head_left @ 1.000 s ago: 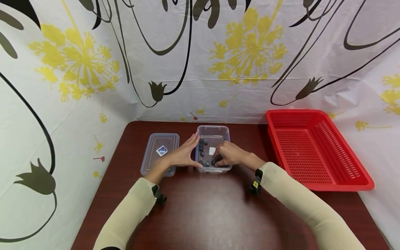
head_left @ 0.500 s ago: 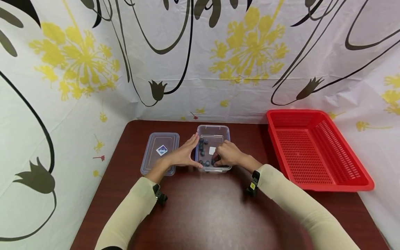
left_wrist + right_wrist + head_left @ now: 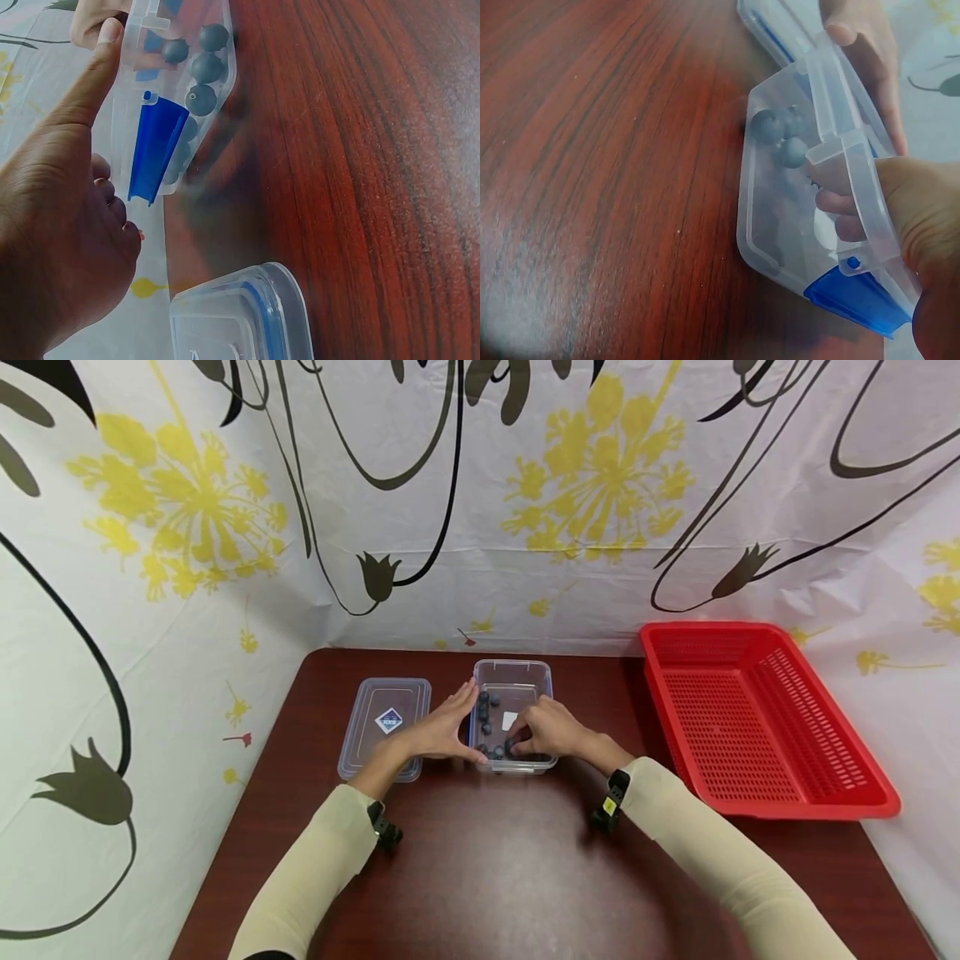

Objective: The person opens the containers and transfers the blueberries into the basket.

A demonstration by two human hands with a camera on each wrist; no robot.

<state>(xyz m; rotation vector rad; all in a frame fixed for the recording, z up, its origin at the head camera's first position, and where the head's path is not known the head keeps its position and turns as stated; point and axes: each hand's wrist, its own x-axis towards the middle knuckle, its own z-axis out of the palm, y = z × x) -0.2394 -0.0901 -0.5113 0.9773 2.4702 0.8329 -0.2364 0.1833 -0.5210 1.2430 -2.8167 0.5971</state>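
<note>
Nearest lie the two cream sleeves (image 3: 311,864), a black wrist camera (image 3: 385,828) at each cuff, over a dark red-brown tabletop (image 3: 480,885). Its finish is glossy, with a broad pale sheen in the middle and soft arm shadows; both wrist views show streaked wood grain.

Toward the back, the left hand (image 3: 442,727) spreads thumb from fingers, braced along the left side of a clear plastic box (image 3: 525,767), thumb at the near corner. The right hand (image 3: 553,729) reaches inside with curled fingers, their tips beside one blueberry (image 3: 510,747); through the cloudy wall I cannot tell whether they grip it. The other blueberries (image 3: 206,67) lie in the box along its left wall and near end, beside a white square (image 3: 509,721) on the floor. Blue latches (image 3: 156,150) hang from its sides.

Left of the box, partly under the left wrist, a clear lid (image 3: 375,747) lies flat with a blue-and-white diamond label (image 3: 388,721). On the right stands a red perforated plastic basket (image 3: 727,735).

Behind, white sheeting (image 3: 570,593) encloses the table on the back and both sides, creased, printed with yellow flower heads (image 3: 603,477) and dark curling stems.
</note>
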